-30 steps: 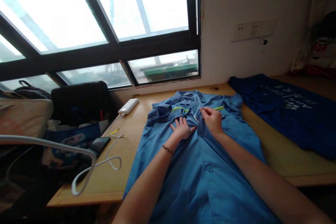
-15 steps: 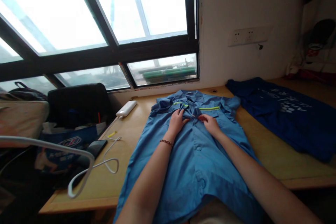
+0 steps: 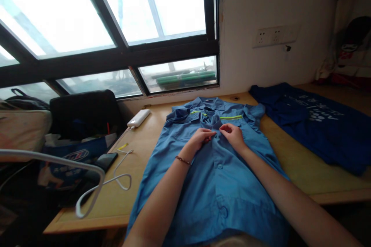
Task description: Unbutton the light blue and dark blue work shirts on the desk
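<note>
Doing up the top of this blue work shirt (image 3: 220,177), laid flat on the desk (image 3: 136,185). My left hand (image 3: 199,139) and right hand (image 3: 234,136) both pinch the placket, just under the collar. Next I'd guess: line up that button, push through.

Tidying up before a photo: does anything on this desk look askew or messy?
The light blue shirt lies flat, but its left collar side is bunched. A white cable loops loosely past the power bank.
</note>
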Motion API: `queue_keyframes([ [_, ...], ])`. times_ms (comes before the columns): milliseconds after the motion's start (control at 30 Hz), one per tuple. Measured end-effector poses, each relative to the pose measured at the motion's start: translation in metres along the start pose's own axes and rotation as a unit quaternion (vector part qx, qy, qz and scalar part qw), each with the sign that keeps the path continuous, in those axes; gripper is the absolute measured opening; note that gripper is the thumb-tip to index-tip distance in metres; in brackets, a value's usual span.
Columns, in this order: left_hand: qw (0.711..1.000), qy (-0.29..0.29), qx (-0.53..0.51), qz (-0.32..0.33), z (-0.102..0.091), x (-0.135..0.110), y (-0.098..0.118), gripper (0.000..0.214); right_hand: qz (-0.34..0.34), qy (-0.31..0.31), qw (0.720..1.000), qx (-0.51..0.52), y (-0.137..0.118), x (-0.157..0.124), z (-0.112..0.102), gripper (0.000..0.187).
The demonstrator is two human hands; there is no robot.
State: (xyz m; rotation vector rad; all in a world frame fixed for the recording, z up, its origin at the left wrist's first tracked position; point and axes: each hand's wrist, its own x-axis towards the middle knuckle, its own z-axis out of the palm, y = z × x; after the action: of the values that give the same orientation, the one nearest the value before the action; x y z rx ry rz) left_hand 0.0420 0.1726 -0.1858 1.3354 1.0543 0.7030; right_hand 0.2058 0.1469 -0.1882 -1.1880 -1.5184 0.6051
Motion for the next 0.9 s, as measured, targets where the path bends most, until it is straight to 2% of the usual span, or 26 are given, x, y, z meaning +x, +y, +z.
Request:
queue_keyframes([
  [133,0.99,-0.049,-0.121,-0.044,-0.015,-0.002,0.002,0.027,-0.064,-0.055,0.996,-0.029,-0.013,-0.007,0.003,0.012],
  [267,0.983,-0.069,-0.16,-0.058,-0.02,0.002,-0.003,0.019,-0.124,-0.082,0.986,-0.075,-0.016,-0.01,0.005,0.012],
  [367,0.981,-0.071,-0.173,-0.059,-0.021,0.003,-0.005,0.017,-0.144,-0.081,0.982,-0.09,-0.016,-0.011,0.005,0.012],
  [467,0.98,-0.058,-0.181,-0.058,-0.019,0.003,-0.006,0.016,-0.15,-0.064,0.982,-0.095,-0.015,-0.012,0.005,0.008],
  [733,0.972,0.037,-0.229,-0.034,-0.01,0.01,-0.01,0.019,-0.154,-0.04,0.981,-0.112,-0.014,-0.012,0.006,0.006],
  [833,0.971,0.047,-0.234,-0.019,-0.01,0.007,-0.009,0.019,-0.118,-0.046,0.989,-0.076,-0.011,-0.011,0.008,0.007],
  [900,0.974,0.018,-0.223,-0.019,-0.014,0.002,-0.007,0.018,-0.069,-0.047,0.996,-0.041,-0.007,-0.01,0.009,0.01],
])
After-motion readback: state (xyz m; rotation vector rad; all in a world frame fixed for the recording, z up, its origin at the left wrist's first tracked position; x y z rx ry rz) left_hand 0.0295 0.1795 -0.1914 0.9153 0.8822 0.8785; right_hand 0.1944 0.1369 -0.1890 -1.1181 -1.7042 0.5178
